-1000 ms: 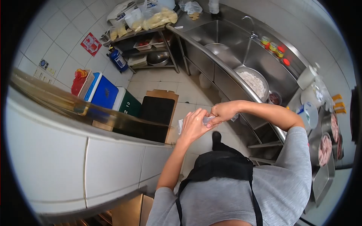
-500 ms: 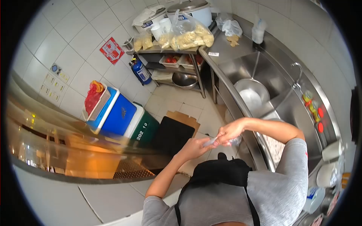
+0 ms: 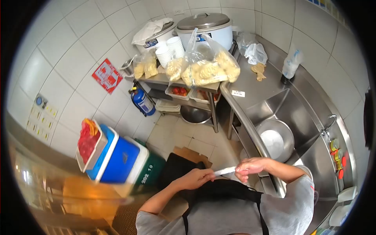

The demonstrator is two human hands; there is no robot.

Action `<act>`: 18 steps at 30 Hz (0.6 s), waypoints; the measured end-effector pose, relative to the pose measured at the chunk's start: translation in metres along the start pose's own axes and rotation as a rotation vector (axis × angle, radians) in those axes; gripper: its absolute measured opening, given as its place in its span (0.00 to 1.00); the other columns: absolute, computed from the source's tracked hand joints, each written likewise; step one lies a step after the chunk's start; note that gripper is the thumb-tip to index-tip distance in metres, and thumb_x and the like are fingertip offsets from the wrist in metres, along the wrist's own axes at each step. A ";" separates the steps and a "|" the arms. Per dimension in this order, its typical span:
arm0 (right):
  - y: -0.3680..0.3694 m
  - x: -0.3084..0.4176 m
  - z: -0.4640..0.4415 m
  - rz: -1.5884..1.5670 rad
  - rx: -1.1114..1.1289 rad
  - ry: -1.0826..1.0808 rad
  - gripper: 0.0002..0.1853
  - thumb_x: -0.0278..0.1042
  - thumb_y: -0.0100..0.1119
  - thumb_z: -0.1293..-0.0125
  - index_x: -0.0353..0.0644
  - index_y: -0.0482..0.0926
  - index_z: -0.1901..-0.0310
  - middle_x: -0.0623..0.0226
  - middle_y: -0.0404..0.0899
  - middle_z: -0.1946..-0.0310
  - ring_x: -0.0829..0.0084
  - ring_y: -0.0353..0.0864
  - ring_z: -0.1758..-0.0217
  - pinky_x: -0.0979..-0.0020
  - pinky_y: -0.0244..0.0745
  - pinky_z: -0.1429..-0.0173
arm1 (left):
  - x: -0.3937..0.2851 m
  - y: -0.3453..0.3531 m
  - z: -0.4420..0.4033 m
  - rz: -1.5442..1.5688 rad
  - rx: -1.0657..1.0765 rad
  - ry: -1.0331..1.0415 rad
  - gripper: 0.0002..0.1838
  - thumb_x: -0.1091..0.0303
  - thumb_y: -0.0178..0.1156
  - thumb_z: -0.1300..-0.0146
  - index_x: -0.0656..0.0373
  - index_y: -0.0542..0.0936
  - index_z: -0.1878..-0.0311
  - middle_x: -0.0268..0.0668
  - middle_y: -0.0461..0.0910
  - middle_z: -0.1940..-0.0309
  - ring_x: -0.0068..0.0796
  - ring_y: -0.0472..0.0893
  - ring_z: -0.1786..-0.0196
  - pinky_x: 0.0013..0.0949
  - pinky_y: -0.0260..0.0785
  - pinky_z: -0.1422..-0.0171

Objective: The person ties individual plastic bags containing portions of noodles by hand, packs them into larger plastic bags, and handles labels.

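Observation:
In front of the black apron, a whitish, twisted strip that looks like plastic is stretched between both hands. My left hand grips its left end with closed fingers. Its right end is pinched in my right hand, which is beside the sink's steel front rail. Beyond the right hand, a round metal bowl sits in the sink.
Bags of pale food, stacked white cups and large cookers stand on the back shelf. Blue and green coolers are at left, near a fire extinguisher. Small jars line the sink edge.
The view has swung toward the back shelf and cookers. The hands have moved a little apart, and the plastic between them now shows as a stretched strip.

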State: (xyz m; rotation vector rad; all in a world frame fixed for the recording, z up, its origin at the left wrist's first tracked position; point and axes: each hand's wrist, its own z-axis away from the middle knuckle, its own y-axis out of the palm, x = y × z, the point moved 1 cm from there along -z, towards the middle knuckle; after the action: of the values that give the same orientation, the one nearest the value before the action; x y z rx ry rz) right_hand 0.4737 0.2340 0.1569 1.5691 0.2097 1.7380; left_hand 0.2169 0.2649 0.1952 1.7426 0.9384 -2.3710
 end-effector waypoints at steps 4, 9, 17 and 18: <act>-0.083 0.084 -0.040 0.087 -0.329 -0.214 0.27 0.55 0.42 0.32 0.34 0.78 0.62 0.60 0.78 0.68 0.69 0.78 0.65 0.68 0.75 0.57 | 0.078 -0.121 -0.025 0.221 -0.365 -0.068 0.12 0.60 0.49 0.33 0.57 0.74 0.67 0.26 0.70 0.74 0.15 0.68 0.67 0.23 0.62 0.60; -0.199 0.259 -0.101 0.685 -1.076 -0.551 0.15 0.41 0.48 0.32 0.36 0.77 0.63 0.71 0.75 0.76 0.81 0.73 0.74 0.77 0.72 0.66 | 0.077 -0.292 -0.113 0.345 -0.813 0.120 0.17 0.59 0.44 0.31 0.60 0.75 0.68 0.22 0.62 0.83 0.11 0.60 0.80 0.21 0.51 0.77; -0.298 0.406 -0.166 1.454 -1.478 -1.154 0.24 0.15 0.50 0.46 0.43 0.73 0.46 0.57 0.75 0.52 0.65 0.79 0.61 0.71 0.75 0.60 | 0.074 -0.415 -0.324 0.289 -0.858 0.255 0.14 0.59 0.47 0.32 0.58 0.78 0.58 0.21 0.65 0.82 0.12 0.60 0.79 0.20 0.52 0.77; -0.297 0.410 -0.168 1.605 -1.410 -1.136 0.26 0.15 0.51 0.47 0.44 0.73 0.45 0.58 0.74 0.50 0.63 0.78 0.59 0.69 0.74 0.58 | 0.069 -0.420 -0.336 0.330 -0.779 0.163 0.14 0.58 0.47 0.32 0.57 0.77 0.57 0.22 0.66 0.81 0.12 0.61 0.79 0.21 0.52 0.77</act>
State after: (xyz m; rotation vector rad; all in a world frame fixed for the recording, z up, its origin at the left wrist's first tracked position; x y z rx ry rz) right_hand 0.4701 0.7568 0.2627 1.0691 -2.6670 0.7591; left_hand 0.3160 0.7940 0.2575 1.5955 1.2455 -1.3918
